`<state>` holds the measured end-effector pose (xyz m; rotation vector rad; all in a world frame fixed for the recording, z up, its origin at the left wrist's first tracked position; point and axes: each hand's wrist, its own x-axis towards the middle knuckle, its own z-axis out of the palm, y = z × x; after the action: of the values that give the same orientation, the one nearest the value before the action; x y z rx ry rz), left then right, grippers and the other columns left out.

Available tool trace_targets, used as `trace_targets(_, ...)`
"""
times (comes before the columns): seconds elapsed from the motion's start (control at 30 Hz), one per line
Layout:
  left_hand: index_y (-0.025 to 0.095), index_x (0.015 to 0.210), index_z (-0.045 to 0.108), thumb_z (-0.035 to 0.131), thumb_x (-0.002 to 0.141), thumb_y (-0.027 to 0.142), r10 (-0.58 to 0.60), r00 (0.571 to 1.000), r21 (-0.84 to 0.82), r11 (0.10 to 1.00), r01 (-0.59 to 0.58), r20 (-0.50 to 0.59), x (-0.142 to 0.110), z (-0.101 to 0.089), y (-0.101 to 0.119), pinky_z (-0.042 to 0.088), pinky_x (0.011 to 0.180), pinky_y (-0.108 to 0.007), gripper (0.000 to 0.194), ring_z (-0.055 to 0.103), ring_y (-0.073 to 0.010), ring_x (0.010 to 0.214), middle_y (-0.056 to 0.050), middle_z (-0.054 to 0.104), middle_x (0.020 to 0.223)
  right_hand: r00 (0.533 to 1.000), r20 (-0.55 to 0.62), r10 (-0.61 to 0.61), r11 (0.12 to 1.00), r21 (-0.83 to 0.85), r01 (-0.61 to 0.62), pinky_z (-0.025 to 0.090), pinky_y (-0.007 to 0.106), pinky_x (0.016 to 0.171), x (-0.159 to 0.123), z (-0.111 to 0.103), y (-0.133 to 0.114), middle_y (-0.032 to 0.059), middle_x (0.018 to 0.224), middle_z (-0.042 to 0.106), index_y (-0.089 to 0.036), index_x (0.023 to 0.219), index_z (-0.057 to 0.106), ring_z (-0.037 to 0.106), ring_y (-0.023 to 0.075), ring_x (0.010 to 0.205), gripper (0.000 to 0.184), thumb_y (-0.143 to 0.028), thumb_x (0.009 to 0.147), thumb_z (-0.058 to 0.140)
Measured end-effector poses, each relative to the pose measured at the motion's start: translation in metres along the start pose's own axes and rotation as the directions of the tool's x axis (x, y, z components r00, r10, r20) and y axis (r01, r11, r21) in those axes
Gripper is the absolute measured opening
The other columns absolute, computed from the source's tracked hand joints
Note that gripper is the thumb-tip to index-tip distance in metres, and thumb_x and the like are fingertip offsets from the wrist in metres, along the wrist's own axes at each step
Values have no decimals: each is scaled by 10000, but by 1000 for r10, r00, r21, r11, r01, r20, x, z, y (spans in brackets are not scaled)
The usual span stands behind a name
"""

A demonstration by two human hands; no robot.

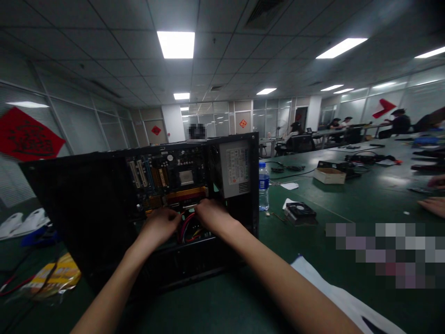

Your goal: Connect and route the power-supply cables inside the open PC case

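An open black computer case stands on the green table in front of me, its inside facing me. The motherboard is mounted at the back of the case, and a grey power supply sits in the upper right corner. My left hand reaches in at the motherboard's lower edge, fingers pinched together. My right hand is close beside it with curled fingers, below the orange memory slots. Red, black and yellow cables bend between the hands. What the fingertips hold is hidden or too small to name.
Right of the case stand a water bottle and a cooling fan. Farther off are a small cardboard box and loose cables. A yellow packet lies at left. Another person's hand rests at the right edge.
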<state>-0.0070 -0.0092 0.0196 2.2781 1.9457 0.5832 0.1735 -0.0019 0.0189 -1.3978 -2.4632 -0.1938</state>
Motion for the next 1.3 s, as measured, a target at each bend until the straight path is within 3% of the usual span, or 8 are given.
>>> trace_targets(0.23,213,808,761,433,871,434,-5,999,66,998,8,-43,-2,-2,3,394,624,-267,401,678,-213,776,-76,758,846,1000,-19,-19,1000,-20,19,503,305,717,0,1,2,161,1015,685,-125,993,722,671,247,895,262,-218,925,486)
trace_targets(0.43,231,892,765,430,880,435,-25,990,106,994,40,-138,-5,-6,5,431,685,-272,392,689,-229,874,-76,761,944,985,-137,-106,994,-25,104,473,296,780,2,2,5,131,1030,647,-135,962,697,619,222,958,253,-238,931,468)
trace_targets(0.73,220,832,764,450,861,470,-38,999,8,999,38,-4,1,4,-1,387,618,-260,402,687,-216,808,-71,763,861,986,-97,-134,991,13,136,465,308,769,1,3,2,108,1026,628,-145,1088,570,627,216,921,202,-175,927,453)
trace_targets(1.1,215,777,762,468,839,435,-73,997,-5,997,73,1,3,4,-1,353,582,-266,372,672,-208,735,-69,747,767,974,-23,-226,969,-107,222,507,324,712,20,5,-1,132,1092,580,-121,1077,557,653,214,893,253,-83,942,346)
trace_targets(1.3,217,811,764,470,843,392,-63,998,-13,998,63,-17,4,5,-4,367,603,-273,344,675,-214,771,-82,753,807,968,-44,-246,961,-144,237,523,331,689,29,11,0,141,1088,592,-98,1071,561,669,240,889,232,-104,940,369)
